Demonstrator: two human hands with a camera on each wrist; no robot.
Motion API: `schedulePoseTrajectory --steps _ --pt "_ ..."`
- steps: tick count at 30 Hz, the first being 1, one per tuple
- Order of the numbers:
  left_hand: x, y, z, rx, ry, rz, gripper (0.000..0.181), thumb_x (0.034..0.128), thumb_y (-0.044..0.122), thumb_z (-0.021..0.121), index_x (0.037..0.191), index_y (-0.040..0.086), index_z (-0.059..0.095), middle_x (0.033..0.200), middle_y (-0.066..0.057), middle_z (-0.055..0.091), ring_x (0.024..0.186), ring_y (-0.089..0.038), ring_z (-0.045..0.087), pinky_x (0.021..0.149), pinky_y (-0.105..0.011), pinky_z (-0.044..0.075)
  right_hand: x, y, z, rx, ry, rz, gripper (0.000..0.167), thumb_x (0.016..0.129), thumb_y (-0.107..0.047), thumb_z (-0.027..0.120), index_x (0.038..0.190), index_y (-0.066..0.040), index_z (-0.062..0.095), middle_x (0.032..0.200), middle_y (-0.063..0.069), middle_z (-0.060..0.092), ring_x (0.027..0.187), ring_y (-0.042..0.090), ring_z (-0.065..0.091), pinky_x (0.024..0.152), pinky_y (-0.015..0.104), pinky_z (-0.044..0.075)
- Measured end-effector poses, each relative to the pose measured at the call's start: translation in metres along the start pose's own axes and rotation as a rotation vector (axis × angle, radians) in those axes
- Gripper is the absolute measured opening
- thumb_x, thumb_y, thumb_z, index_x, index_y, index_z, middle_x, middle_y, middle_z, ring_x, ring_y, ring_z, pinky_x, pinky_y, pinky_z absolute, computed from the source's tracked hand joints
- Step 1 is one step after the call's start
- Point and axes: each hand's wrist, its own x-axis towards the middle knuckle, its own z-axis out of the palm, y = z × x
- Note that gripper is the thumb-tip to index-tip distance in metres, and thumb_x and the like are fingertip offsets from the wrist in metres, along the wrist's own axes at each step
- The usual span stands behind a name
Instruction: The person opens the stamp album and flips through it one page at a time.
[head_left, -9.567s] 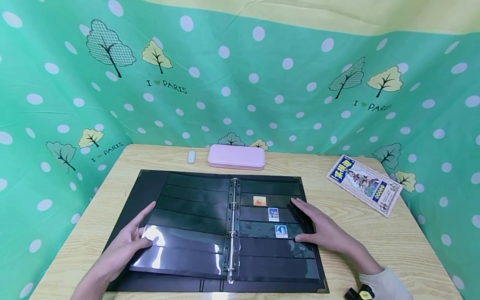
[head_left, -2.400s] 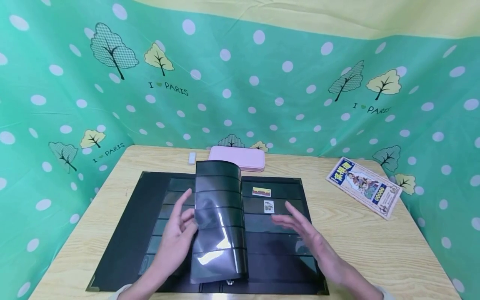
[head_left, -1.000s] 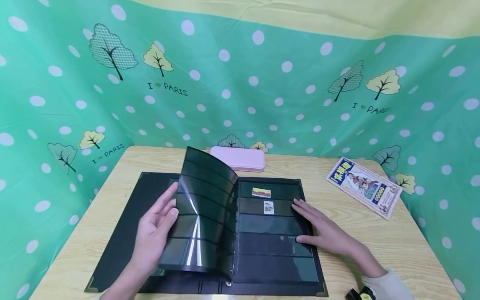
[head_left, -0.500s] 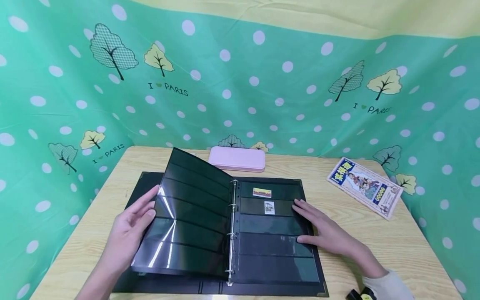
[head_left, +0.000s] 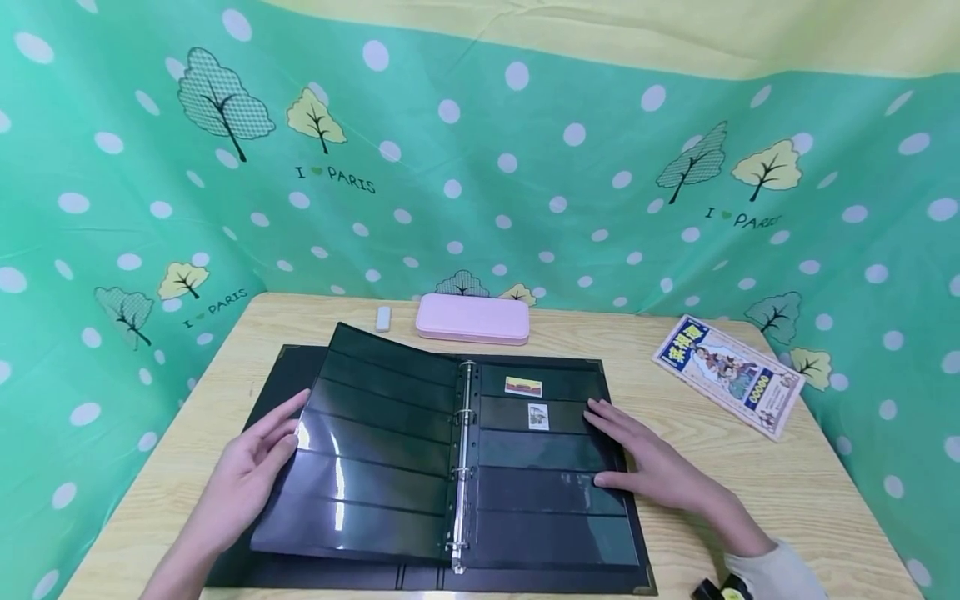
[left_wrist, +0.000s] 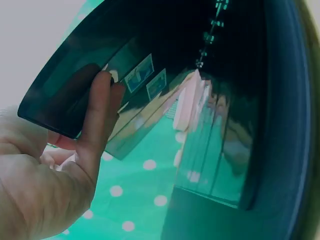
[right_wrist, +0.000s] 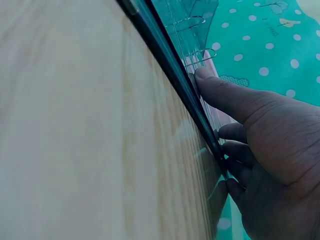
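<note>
A black ring-bound stamp album (head_left: pixel 558 535) lies open on the table. My left hand (head_left: pixel 243 475) pinches the outer edge of a clear-pocketed black album page (head_left: pixel 375 467), which slopes slightly up over the left cover. The left wrist view shows the thumb on one face of this page (left_wrist: pixel 65 95) and fingers behind it. On the right page two stamps sit in the upper pockets: a yellow and red one (head_left: pixel 523 387) and a pale grey one (head_left: pixel 538 417). My right hand (head_left: pixel 652 462) rests on that page's right edge, fingers spread; the right wrist view shows its fingertips touching the album's edge (right_wrist: pixel 185 95).
Behind the album stand a pink case (head_left: pixel 472 318) and a small pale block (head_left: pixel 383 318). A printed booklet or paper (head_left: pixel 729 375) lies at the back right of the wooden table (head_left: pixel 757 492). A green dotted curtain (head_left: pixel 480 200) hangs around the back and sides.
The album page has swung left and down with my left hand, baring the rings. Earlier, the right page showed three other stamps. My right hand has come to rest on the right edge.
</note>
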Motion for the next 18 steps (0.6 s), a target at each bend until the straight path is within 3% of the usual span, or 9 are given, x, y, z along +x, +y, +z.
schedulePoseTrajectory --steps 6,10,14,16,18 --pt "-0.003 -0.013 0.006 0.011 0.039 0.009 0.051 0.1166 0.002 0.050 0.168 0.002 0.046 0.150 -0.034 0.060 0.120 0.022 0.052 0.096 -0.001 0.043 0.000 0.000 0.001 0.004 0.000 0.009 0.087 0.100 -0.049 0.081 0.170 -0.012 0.046 0.180 0.015 0.032 0.164 0.049 0.028 0.121 0.073 0.038" --pt "-0.004 -0.020 0.008 0.071 0.034 -0.026 0.052 0.1149 -0.002 0.051 0.167 -0.001 0.045 0.147 -0.037 0.061 0.119 0.019 0.054 0.093 0.000 0.043 0.000 0.000 0.001 0.005 -0.001 0.019 0.087 0.100 -0.049 0.082 0.171 -0.013 0.046 0.180 0.015 0.032 0.164 0.048 0.029 0.121 0.074 0.038" --pt "-0.001 -0.024 0.008 0.148 -0.018 -0.101 0.055 0.1139 0.000 0.053 0.168 -0.002 0.043 0.146 -0.038 0.062 0.132 -0.020 0.067 0.090 -0.001 0.042 0.000 0.000 0.000 -0.002 -0.002 0.018 0.087 0.100 -0.050 0.081 0.170 -0.014 0.046 0.180 0.015 0.032 0.164 0.048 0.029 0.121 0.073 0.038" --pt "0.001 -0.025 0.009 0.178 -0.046 -0.158 0.058 0.1141 0.005 0.057 0.169 -0.001 0.041 0.147 -0.038 0.061 0.133 -0.042 0.067 0.089 -0.008 0.048 0.000 0.001 0.000 -0.014 -0.001 0.009 0.086 0.100 -0.049 0.081 0.170 -0.013 0.046 0.180 0.015 0.033 0.164 0.048 0.030 0.121 0.072 0.038" --pt "0.004 -0.026 0.011 0.205 -0.072 -0.219 0.063 0.1142 0.014 0.062 0.171 0.000 0.038 0.149 -0.038 0.058 0.135 -0.052 0.065 0.090 -0.019 0.055 0.000 0.001 0.000 -0.027 0.001 0.001 0.086 0.100 -0.049 0.082 0.170 -0.014 0.046 0.180 0.014 0.033 0.164 0.047 0.031 0.121 0.071 0.039"
